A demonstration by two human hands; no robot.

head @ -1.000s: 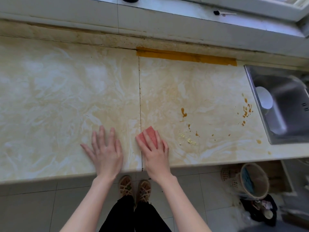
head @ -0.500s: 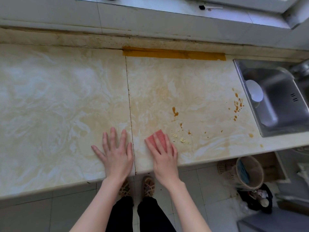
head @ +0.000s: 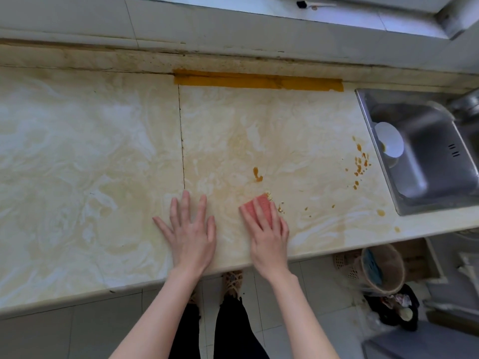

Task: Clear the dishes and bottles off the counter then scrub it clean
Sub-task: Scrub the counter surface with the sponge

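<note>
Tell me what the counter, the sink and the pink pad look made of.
Counter: glossy marble or marble-look slab, by its cream veining and sheen. Sink: brushed stainless steel, by its grey metallic reflections. Pink pad: probably sponge or scouring foam; matte, finely textured.

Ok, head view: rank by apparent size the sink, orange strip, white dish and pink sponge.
1. sink, largest even though cropped by the frame.
2. orange strip, long but thin.
3. white dish and pink sponge: unsure, since the right hand covers most of the sponge.
</note>
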